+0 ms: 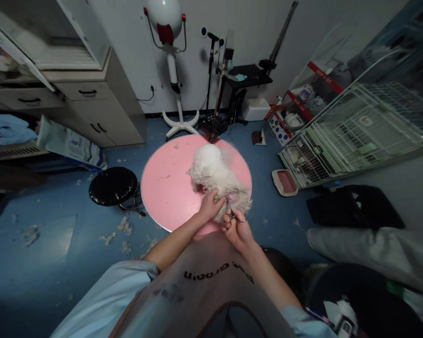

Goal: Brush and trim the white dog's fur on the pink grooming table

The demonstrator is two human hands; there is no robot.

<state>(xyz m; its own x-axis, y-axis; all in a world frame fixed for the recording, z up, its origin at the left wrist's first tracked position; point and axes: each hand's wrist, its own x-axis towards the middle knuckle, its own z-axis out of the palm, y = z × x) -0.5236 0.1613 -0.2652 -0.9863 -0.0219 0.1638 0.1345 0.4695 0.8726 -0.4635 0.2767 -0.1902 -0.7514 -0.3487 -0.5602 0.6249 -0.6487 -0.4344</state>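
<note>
A white, curly-haired dog [215,171] stands on a round pink grooming table [169,188], its hind end toward me. My left hand [211,205] is closed on the fur of the dog's rear, with the fingertips partly buried in it. Close by on the right, my right hand [238,227] has its fingers through the rings of a pair of scissors [232,216]. The blades point up into the fur by the rear and are hard to make out. Both hands are near the table's front edge.
A black round stool [113,186] stands left of the table. Behind are a white stand dryer [172,65] and a black tripod [210,70]. Wire cages [359,126] and a pink litter tray [285,183] are at right. Fur clumps [125,225] lie on the blue floor.
</note>
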